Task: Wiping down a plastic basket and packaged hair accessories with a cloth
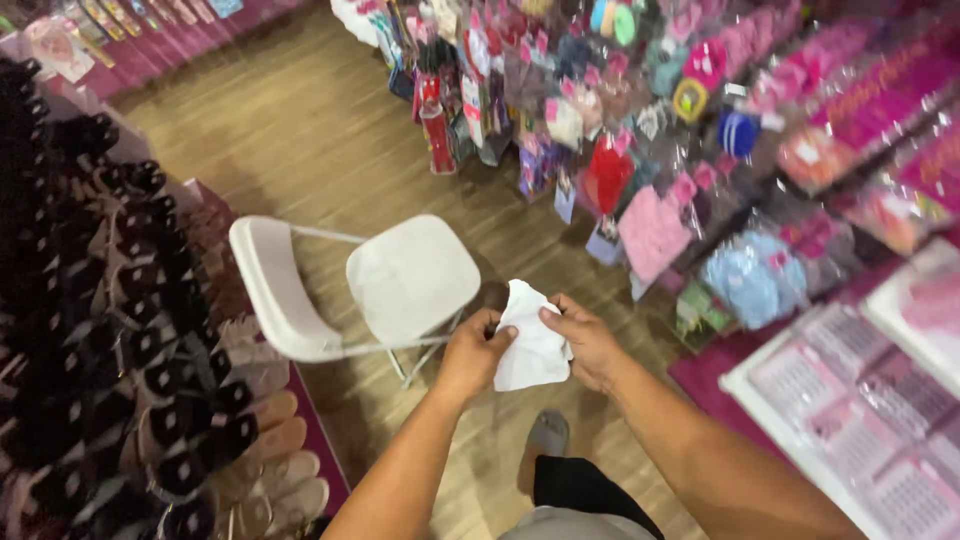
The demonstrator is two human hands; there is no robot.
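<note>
Left hand: the left hand (473, 350) is seen curled closed, its fingers clenched on the left edge of a crumpled white cloth (531, 340).
Right hand: the right hand (588, 343) is closed on the cloth's right side — thumb laid over the top fold, fingers tucked behind it.
Cloth: the white cloth is held between both hands in mid-air, above the wooden plank floor (300, 150) and just right of the chair seat; its upper corner is raised to a point.
Chair: a white plastic folding chair (400, 275) is stood on the floor just left of the hands — apart from them, not touched.
Foot: a grey slipper (545, 435) is seen on the floor below the cloth.
Left side: racks of dark and beige sandals (150, 330) are ranged along the left.
Right side: hanging packets of pink and blue accessories (650, 150) are displayed above and to the right, with pink-backed flat packs (850, 400) laid out at lower right.
</note>
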